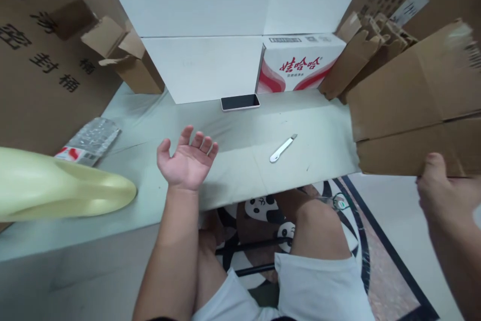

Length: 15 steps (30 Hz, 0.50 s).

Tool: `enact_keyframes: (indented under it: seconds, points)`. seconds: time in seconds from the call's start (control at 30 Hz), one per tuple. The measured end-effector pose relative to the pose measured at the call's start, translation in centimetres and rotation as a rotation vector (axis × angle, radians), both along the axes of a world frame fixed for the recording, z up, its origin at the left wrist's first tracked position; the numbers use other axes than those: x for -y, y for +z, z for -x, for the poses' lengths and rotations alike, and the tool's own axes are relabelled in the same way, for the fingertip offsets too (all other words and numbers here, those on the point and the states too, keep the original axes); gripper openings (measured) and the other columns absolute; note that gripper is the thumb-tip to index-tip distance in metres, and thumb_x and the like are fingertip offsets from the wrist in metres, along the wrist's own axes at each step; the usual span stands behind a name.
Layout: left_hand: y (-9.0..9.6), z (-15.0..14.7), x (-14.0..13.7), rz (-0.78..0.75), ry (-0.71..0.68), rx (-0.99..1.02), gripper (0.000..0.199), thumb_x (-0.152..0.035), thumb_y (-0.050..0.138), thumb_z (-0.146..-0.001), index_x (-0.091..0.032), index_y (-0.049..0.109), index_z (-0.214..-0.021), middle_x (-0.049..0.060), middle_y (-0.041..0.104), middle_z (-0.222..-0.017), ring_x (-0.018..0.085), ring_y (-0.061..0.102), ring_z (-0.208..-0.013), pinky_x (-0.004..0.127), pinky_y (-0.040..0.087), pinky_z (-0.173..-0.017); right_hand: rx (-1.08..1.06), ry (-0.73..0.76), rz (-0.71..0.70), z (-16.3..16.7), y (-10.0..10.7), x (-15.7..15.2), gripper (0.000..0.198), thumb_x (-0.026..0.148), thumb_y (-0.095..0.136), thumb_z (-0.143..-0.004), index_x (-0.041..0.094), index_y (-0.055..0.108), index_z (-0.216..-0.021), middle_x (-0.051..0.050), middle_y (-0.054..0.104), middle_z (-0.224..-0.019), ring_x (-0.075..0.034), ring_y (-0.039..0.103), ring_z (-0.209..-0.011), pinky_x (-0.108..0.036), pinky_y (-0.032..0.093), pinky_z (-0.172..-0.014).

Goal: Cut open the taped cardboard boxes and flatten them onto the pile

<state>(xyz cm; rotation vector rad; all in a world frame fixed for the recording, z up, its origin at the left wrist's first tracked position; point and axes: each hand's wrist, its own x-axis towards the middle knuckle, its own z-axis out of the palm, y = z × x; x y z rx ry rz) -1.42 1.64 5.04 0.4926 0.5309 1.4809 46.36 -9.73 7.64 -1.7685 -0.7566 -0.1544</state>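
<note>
My left hand [190, 161] is palm up over the front of the table, its fingers apart and nothing in it. At the right edge, my right hand [449, 191] grips the lower edge of a flattened brown cardboard box [409, 95], thumb on the near face; its other fingers are partly hidden behind the board. Between the two hands, a white utility knife [283, 148] lies on the pale green tabletop [244, 161]. Behind it a phone [240, 102] rests face up against the white boxes.
White cartons [210, 65] line the back, one red-and-white printed box [298, 63] among them. An open small carton [128, 60] stands back left. A yellow-green curved object [67, 186] and a plastic-wrapped pack [90, 140] lie left. Folded cardboard [356, 60] leans back right.
</note>
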Motion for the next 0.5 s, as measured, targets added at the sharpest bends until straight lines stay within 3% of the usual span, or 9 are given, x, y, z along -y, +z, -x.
enact_keyframes:
  seconds: [0.1, 0.27, 0.43, 0.5]
  points:
    - [0.1, -0.4, -0.1, 0.015, -0.011, 0.032, 0.044, -0.066, 0.053, -0.086, -0.029, 0.076, -0.095, 0.003, 0.078, -0.087, 0.022, 0.074, -0.082, 0.042, 0.060, -0.086, 0.140, -0.094, -0.037, -2.0, 1.3, -2.1, 0.026, 0.034, 0.073, -0.080, 0.014, 0.079, -0.095, -0.030, 0.074, -0.113, -0.045, 0.071, -0.113, -0.053, 0.054, -0.098]
    - [0.3, -0.5, 0.0, 0.027, 0.004, 0.086, 0.041, -0.064, 0.056, -0.084, -0.029, 0.075, -0.092, 0.002, 0.076, -0.083, 0.020, 0.073, -0.077, 0.040, 0.061, -0.084, 0.230, -0.132, 0.134, -3.9, 2.8, -7.4, 0.033, 0.009, 0.072, -0.076, 0.004, 0.079, -0.108, -0.030, 0.075, -0.110, -0.041, 0.071, -0.115, -0.045, 0.056, -0.097]
    - [0.2, -0.4, -0.2, 0.035, 0.009, 0.073, 0.043, -0.067, 0.052, -0.086, -0.031, 0.075, -0.092, 0.001, 0.076, -0.085, 0.020, 0.071, -0.076, 0.041, 0.060, -0.085, 0.163, -0.117, 0.121, -4.9, 3.6, -14.3, 0.025, 0.007, 0.070, -0.083, 0.008, 0.078, -0.107, -0.028, 0.074, -0.117, -0.036, 0.071, -0.119, -0.041, 0.055, -0.098]
    - [0.1, -0.4, -0.3, 0.030, 0.001, 0.064, 0.043, -0.067, 0.053, -0.086, -0.031, 0.075, -0.092, 0.001, 0.076, -0.085, 0.020, 0.071, -0.077, 0.041, 0.060, -0.087, 0.185, -0.099, 0.170, -6.1, 3.6, -16.9, 0.017, 0.007, 0.072, -0.081, 0.009, 0.075, -0.097, -0.032, 0.071, -0.119, -0.042, 0.065, -0.127, -0.047, 0.049, -0.104]
